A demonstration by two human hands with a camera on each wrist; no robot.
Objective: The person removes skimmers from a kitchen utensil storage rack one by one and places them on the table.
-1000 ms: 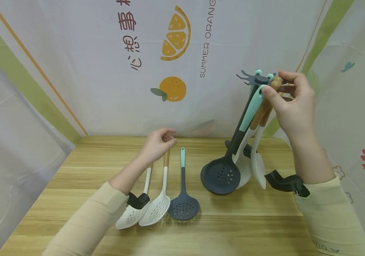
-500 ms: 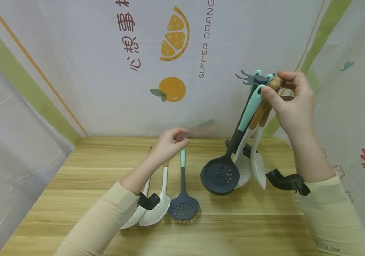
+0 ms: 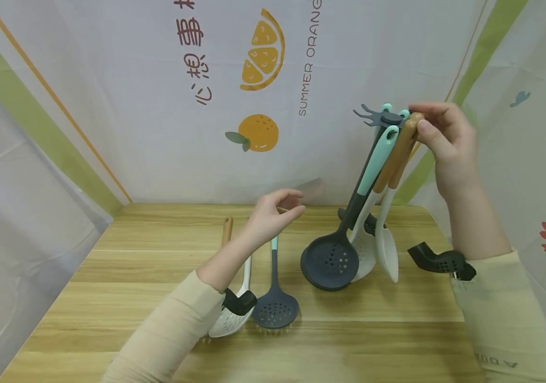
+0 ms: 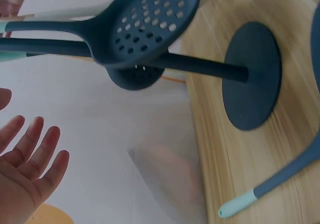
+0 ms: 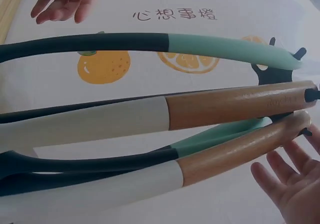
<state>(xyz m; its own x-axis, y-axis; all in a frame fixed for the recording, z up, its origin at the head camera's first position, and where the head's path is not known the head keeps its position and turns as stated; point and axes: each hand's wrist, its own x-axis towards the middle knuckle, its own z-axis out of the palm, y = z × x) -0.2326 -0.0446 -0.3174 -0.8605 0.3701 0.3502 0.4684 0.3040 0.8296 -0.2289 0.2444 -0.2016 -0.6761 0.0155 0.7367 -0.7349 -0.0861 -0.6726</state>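
In the head view a dark utensil stand with a hooked top (image 3: pixel 373 116) bears several hanging tools; its round base (image 4: pixel 252 76) shows in the left wrist view. A dark skimmer (image 4: pixel 155 24) with mint handle hangs there, beside a white slotted utensil (image 3: pixel 364 252) and a white spoon (image 3: pixel 387 255), both wooden-handled. My right hand (image 3: pixel 454 143) is at the top of a wooden handle (image 5: pixel 245 146), thumb tip overlapping it, other fingers loosely spread. My left hand (image 3: pixel 273 213) hovers with relaxed, empty fingers over the mint handle of a dark skimmer (image 3: pixel 276 309) on the table.
A white slotted turner (image 3: pixel 228 325) lies left of the dark skimmer, partly covered by my left arm. Another wooden handle (image 3: pixel 227 230) shows behind that arm, its head hidden. The wooden table (image 3: pixel 373 340) meets a white printed curtain (image 3: pixel 148 133) at the back.
My left hand has moved right, from the wooden handles toward the mint-handled skimmer. My right thumb has shifted right, off the mint handle's tip; the hanging utensils have barely moved.
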